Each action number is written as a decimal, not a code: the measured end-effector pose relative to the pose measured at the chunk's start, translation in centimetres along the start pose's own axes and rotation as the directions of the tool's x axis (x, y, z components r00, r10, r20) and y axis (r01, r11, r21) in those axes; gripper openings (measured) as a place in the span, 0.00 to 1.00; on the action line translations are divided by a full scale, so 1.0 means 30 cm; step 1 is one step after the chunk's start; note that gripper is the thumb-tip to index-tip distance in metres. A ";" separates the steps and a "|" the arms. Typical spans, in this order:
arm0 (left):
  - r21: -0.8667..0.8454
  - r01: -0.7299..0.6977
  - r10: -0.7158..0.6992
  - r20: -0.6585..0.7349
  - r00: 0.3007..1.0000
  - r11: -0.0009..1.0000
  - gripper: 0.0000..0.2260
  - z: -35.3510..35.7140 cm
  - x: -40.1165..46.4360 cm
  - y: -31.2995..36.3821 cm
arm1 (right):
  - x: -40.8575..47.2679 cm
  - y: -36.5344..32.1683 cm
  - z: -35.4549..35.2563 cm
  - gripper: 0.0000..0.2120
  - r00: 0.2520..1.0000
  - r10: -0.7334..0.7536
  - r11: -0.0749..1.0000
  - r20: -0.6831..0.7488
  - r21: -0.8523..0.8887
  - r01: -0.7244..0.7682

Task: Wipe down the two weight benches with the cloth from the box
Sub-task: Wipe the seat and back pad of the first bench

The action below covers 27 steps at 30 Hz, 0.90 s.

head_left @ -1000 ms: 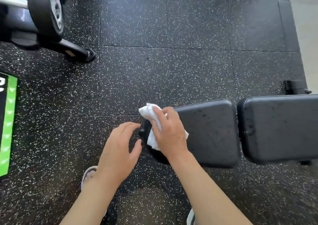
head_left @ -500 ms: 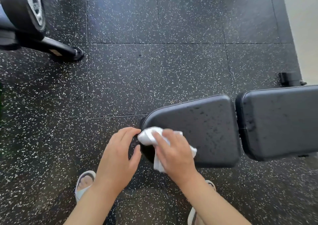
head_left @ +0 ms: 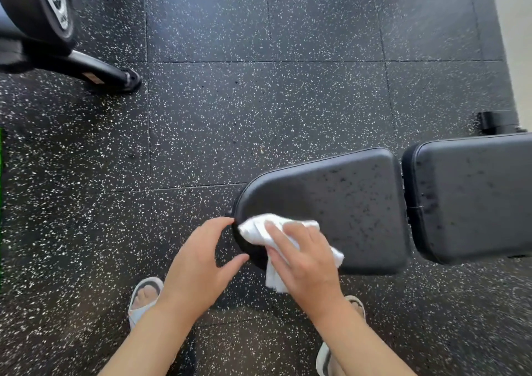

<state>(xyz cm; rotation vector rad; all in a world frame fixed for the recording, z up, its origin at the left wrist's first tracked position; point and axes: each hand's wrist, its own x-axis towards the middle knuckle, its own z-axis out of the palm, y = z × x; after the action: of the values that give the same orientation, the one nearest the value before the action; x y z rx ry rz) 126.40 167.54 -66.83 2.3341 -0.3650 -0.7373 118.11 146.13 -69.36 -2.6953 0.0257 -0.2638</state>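
Note:
A black weight bench lies across the right of the view, with a tapered seat pad and a back pad running out of frame on the right. Both pads look spotted with droplets. My right hand holds a bunched white cloth and presses it on the near left corner of the seat pad. One end of the cloth hangs over the near edge. My left hand holds nothing; its fingers are loosely curved and its fingertips are at the seat's narrow end. No second bench or box is in view.
The floor is black speckled rubber tile. A weight plate on a machine and its black floor foot stand at the top left. A bench foot shows behind the back pad. My sandalled feet are below the hands.
My right hand has drawn the cloth from the far side of the seat's narrow end across to its near corner. My left hand has stayed beside that end.

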 end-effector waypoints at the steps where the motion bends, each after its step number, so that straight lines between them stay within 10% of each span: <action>1: -0.012 0.024 -0.024 -0.007 1.000 1.000 0.31 0.014 -0.003 -0.003 | -0.036 0.025 -0.023 0.15 1.000 0.021 1.000 0.004 -0.011 -0.021; 13: -0.071 0.014 -0.024 -0.129 0.991 0.997 0.32 0.089 -0.024 -0.035 | 0.466 -0.031 0.120 0.10 0.992 0.103 0.987 -0.073 -0.117 -0.111; 27: 0.065 -0.159 0.169 -0.193 0.967 0.985 0.22 0.074 0.010 0.021 | 0.102 0.084 0.001 0.13 0.999 -0.028 0.999 -0.047 -0.040 0.026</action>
<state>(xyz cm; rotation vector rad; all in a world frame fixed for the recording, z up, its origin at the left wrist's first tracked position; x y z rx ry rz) 125.29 165.81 -67.92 2.3639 -0.4848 -0.4162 121.18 143.67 -69.89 -2.7300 0.0091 -0.3383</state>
